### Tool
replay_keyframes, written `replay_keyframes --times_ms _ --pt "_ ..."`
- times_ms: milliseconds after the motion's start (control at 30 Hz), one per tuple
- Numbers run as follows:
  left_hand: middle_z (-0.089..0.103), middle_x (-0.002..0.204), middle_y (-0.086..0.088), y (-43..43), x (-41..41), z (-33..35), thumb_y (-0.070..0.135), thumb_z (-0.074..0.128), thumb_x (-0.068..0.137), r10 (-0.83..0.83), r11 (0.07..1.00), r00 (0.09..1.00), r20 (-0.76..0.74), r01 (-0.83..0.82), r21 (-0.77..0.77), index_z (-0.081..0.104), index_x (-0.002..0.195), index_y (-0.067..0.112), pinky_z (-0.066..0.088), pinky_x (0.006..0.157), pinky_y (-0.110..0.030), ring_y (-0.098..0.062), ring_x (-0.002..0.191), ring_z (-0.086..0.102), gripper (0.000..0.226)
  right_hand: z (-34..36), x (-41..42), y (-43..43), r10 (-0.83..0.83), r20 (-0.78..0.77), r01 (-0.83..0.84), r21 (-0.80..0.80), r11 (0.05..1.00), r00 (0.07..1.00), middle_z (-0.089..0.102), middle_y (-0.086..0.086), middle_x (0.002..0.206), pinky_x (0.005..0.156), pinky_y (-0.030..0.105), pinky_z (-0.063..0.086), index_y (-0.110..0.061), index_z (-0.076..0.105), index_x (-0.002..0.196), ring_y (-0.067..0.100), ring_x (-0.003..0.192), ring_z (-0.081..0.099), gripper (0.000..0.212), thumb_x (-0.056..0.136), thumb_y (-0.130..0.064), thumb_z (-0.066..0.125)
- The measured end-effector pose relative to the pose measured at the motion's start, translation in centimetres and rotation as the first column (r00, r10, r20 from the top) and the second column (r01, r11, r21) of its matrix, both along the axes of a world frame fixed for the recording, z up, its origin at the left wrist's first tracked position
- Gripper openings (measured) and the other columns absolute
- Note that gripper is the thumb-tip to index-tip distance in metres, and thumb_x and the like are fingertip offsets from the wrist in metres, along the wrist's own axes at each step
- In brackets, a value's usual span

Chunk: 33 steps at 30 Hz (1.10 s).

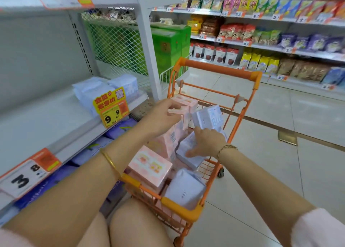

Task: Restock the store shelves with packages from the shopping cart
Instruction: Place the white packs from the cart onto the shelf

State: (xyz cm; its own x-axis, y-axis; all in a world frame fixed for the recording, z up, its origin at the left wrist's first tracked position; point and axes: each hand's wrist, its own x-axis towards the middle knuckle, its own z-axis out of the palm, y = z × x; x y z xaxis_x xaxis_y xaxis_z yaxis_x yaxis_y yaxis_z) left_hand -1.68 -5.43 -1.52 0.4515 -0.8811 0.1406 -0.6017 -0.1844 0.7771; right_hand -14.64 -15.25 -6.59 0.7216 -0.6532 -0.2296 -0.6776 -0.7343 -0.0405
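Reaching into the orange cart (220,73) beside the shelf (46,119), the left hand (163,115) pinches a pink box (184,108) and the right hand (208,143) grasps a pale package (184,148), likely to lift both out for shelving.

Pinching pink box (183,116) with left hand (162,117), gripping white pack (183,147) with right hand (207,144), both inside orange cart (218,72). Similar packs (104,91) lying on shelf (56,119), left.

1 wide-angle view from the head looks forward and down, close above the orange cart (214,72) at lower centre. The near shelf (46,119) curves along the left edge; the far shelves (265,47), upper right, look blurred, perhaps by motion.
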Motion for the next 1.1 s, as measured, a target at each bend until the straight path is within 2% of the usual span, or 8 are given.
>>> replay_keyframes --times_ms 167,267,433,600,700,800,967,1100 --pt "0.053 0.123 0.001 0.2 0.1 0.1 0.02 0.057 0.09 -0.001 1.0 0.999 -0.043 0.001 0.012 0.055 0.117 0.019 0.041 0.074 -0.025 -0.012 0.098 0.053 0.027 1.4 -0.8 -0.5 -0.065 0.106 0.058 0.07 0.996 0.992 0.047 0.006 0.109 0.077 0.036 0.05 -0.016 0.035 0.121 0.024 0.096 0.051 0.077 0.065 -0.054 0.073" --pt "0.052 0.116 0.005 0.5 0.5 1.3 0.037 0.056 0.09 -0.023 0.996 0.988 -0.154 0.035 0.077 0.054 0.112 0.024 0.045 0.078 -0.028 -0.011 0.102 0.052 0.025 5.4 -1.1 -0.8 -0.056 0.242 0.055 0.013 0.998 0.969 0.044 0.004 0.1 0.069 0.035 0.048 -0.015 0.037 0.11 0.023 0.087 0.049 0.071 0.063 -0.052 0.075" --pt "0.053 0.102 0.003 1.6 3.9 4.2 0.071 0.057 0.068 0.055 0.99 0.93 -0.364 -0.003 0.142 0.05 0.114 0.027 0.045 0.073 -0.028 -0.014 0.085 0.054 0.064 10.6 3.2 1.4 0.191 0.644 -0.118 -0.156 0.981 0.741 0.037 0.007 0.092 0.063 0.03 0.025 -0.01 0.035 0.094 0.023 0.082 0.036 0.059 0.065 -0.036 0.079" --pt "0.053 0.098 0.0 2.6 11.0 6.6 0.052 0.071 0.063 0.248 0.969 0.921 -0.3 -0.24 0.064 0.052 0.113 0.02 0.045 0.062 -0.03 -0.014 0.079 0.053 0.063 10.7 11.9 2.4 0.327 0.745 -0.252 -0.217 0.943 0.581 0.034 0.005 0.094 0.07 0.026 0.024 -0.008 0.041 0.097 0.018 0.085 0.03 0.058 0.062 -0.032 0.08" --pt "0.052 0.107 -0.004 2.4 15.9 7.5 0.036 0.071 0.076 0.369 0.923 0.897 -0.242 -0.383 -0.012 0.048 0.116 0.016 0.051 0.082 -0.038 -0.018 0.093 0.056 0.05 11.0 16.8 1.6 0.283 0.784 -0.388 -0.058 0.92 0.553 0.033 0.004 0.099 0.07 0.027 0.03 -0.01 0.035 0.097 0.018 0.086 0.032 0.056 0.069 -0.029 0.08" --pt "0.048 0.12 -0.006 1.4 20.7 7.5 0.034 0.068 0.08 0.497 0.86 0.861 -0.109 -0.505 -0.072 0.04 0.13 0.017 0.045 0.093 -0.036 -0.024 0.112 0.051 0.06 10.7 20.8 -0.1 0.194 0.784 -0.378 0.056 0.924 0.59 0.033 0.005 0.1 0.069 0.028 0.029 -0.011 0.031 0.097 0.02 0.086 0.034 0.044 0.079 -0.019 0.071" --pt "0.05 0.129 -0.008 -2.2 26.7 5.6 0.032 0.068 0.08 0.586 0.809 0.8 0.133 -0.567 -0.152 0.041 0.131 0.017 0.037 0.096 -0.031 -0.03 0.121 0.041 0.06 8.1 25.7 -2.9 0.146 0.683 -0.25 0.056 0.967 0.715 0.039 0.012 0.101 0.068 0.032 0.029 -0.005 0.038 0.106 0.024 0.083 0.038 0.027 0.087 -0.009 0.056" --pt "0.05 0.133 -0.007 -3.6 30.5 3.4 0.035 0.068 0.08 0.568 0.819 0.785 0.248 -0.57 -0.067 0.038 0.135 0.021 0.033 0.095 -0.032 -0.033 0.121 0.038 0.064 6.3 28.4 -3.7 0.148 0.662 -0.202 0.006 0.979 0.735 0.045 0.017 0.122 0.089 0.042 0.04 -0.003 0.043 0.117 0.034 0.107 0.046 0.028 0.091 -0.013 0.051"
